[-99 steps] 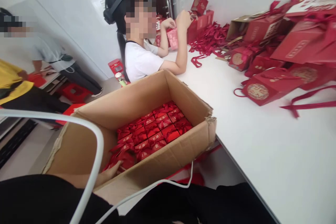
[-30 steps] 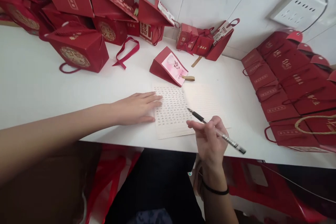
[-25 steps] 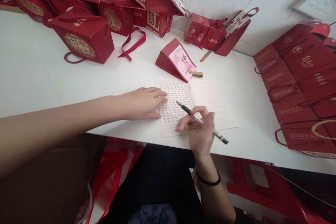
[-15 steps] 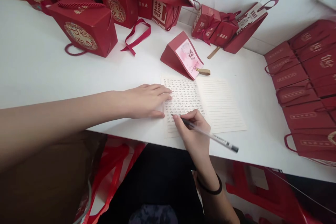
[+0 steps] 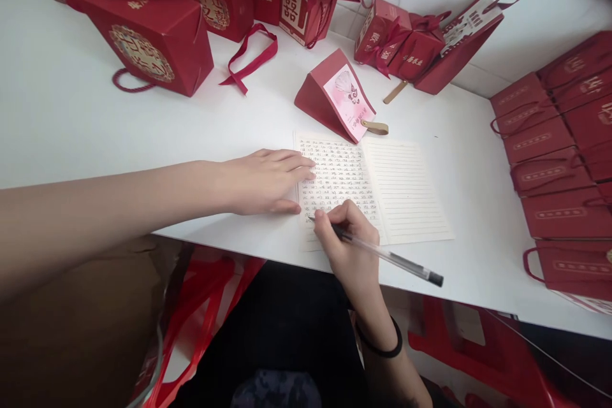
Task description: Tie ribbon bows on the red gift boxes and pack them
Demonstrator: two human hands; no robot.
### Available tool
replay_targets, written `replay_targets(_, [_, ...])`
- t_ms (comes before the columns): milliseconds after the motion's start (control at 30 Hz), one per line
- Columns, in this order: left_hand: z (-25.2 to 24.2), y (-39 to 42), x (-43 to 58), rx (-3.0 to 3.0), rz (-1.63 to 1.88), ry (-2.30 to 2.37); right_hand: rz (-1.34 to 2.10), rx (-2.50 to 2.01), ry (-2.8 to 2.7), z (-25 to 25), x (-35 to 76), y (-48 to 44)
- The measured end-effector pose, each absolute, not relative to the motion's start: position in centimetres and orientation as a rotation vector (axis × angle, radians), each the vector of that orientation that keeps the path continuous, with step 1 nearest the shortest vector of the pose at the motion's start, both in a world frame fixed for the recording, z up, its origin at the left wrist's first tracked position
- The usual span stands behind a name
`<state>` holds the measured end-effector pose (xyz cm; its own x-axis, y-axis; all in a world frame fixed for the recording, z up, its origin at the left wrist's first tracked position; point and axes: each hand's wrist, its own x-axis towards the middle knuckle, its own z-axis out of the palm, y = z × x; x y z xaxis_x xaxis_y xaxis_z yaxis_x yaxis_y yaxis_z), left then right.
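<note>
An open lined notebook (image 5: 411,191) lies on the white table, its left page covered in rows of handwritten numbers and its right page blank. My left hand (image 5: 265,182) rests flat, fingers stretched over the left edge of the written page. Pinched in my right hand (image 5: 351,245) is a clear pen (image 5: 396,259) with a black grip and black end. The pen's tip meets the paper near the lower left of the written rows. Part of that page is hidden under my right hand.
A red triangular box (image 5: 337,95) with a pink card stands just behind the notebook. Red gift boxes (image 5: 148,44) crowd the back left, near a loose red ribbon (image 5: 251,57). More red boxes (image 5: 549,172) are stacked at the right. Red stools (image 5: 473,344) show below the table edge.
The pen tip has moved slightly down and left on the page, along with my right hand. My left hand stays in place. The view has shifted a little.
</note>
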<state>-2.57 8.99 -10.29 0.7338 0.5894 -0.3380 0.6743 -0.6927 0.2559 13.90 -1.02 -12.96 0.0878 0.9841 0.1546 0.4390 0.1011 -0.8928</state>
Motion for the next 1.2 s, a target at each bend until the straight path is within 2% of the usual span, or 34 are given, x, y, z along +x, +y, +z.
replay_targets(1200, [-10.58, 8.92, -2.76, 2.526, -0.266, 0.958, 0.672, -1.617, -1.552, -12.80, 13.68, -0.77])
